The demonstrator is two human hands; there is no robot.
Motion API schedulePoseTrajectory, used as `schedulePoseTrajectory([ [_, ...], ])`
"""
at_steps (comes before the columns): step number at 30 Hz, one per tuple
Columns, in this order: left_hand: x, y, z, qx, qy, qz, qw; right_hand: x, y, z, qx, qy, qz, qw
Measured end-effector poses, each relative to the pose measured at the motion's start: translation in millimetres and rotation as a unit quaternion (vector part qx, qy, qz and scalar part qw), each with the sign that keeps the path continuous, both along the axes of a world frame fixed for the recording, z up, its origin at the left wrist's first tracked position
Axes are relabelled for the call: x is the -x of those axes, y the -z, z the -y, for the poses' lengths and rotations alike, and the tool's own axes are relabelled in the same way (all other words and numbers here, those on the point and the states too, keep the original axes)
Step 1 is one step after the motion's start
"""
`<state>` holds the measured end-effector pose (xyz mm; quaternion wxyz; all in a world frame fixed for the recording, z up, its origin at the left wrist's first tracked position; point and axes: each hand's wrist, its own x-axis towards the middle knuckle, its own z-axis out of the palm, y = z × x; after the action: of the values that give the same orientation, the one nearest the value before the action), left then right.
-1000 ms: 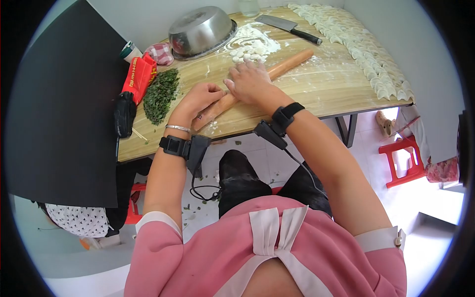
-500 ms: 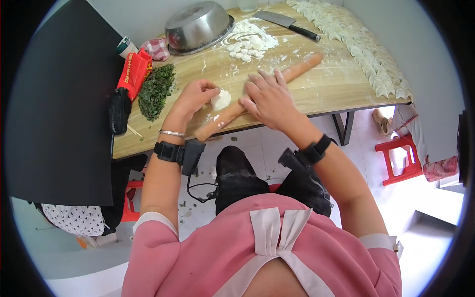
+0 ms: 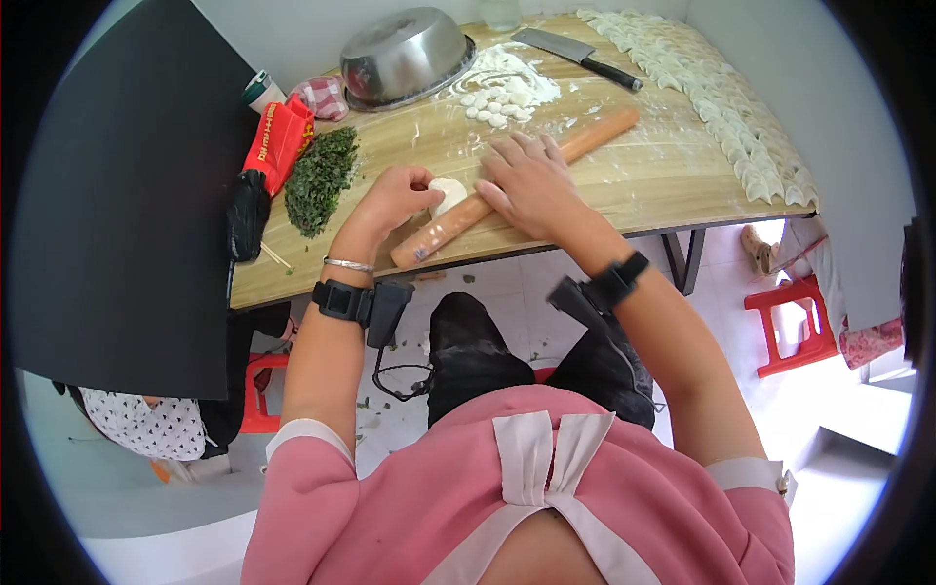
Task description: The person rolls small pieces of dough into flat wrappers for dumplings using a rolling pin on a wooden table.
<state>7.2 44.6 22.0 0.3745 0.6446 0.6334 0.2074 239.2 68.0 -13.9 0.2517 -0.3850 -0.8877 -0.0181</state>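
Note:
A long wooden rolling pin (image 3: 439, 237) lies diagonally on the wooden table. My right hand (image 3: 531, 183) rests on top of it near its middle, palm down, with the fingers extended over the wood. Between thumb and fingers, my left hand (image 3: 402, 198) pinches the left edge of a small round dough wrapper (image 3: 448, 195). The wrapper's right edge meets the pin, which seems to cover part of it. Farther back, several small dough pieces (image 3: 497, 105) sit beside loose white flour (image 3: 517, 68).
Chopped greens (image 3: 320, 180), a red bag (image 3: 273, 141) and a metal bowl (image 3: 405, 58) are at left and back. A cleaver (image 3: 575, 56) lies near rows of dumplings (image 3: 721, 107). Red stools (image 3: 795, 327) and parts of other people show beyond the table (image 3: 663, 185).
The rolling pin has shifted slightly against the wrapper and now reaches over its right edge. My left hand still pinches the wrapper. The whole view has moved a little.

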Motion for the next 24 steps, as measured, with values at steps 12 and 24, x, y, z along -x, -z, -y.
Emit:
schedulePoseTrajectory([
  [12,24.2,-13.9,-50.0,-0.009,-0.110,0.140,0.984,-46.3,2.6,27.7,-0.023,-0.017,-0.015,0.999],
  [24,1.8,9.6,-112.1,-0.301,0.075,-0.180,0.933,-44.9,6.1,25.9,-0.011,-0.005,-0.037,0.999],
])
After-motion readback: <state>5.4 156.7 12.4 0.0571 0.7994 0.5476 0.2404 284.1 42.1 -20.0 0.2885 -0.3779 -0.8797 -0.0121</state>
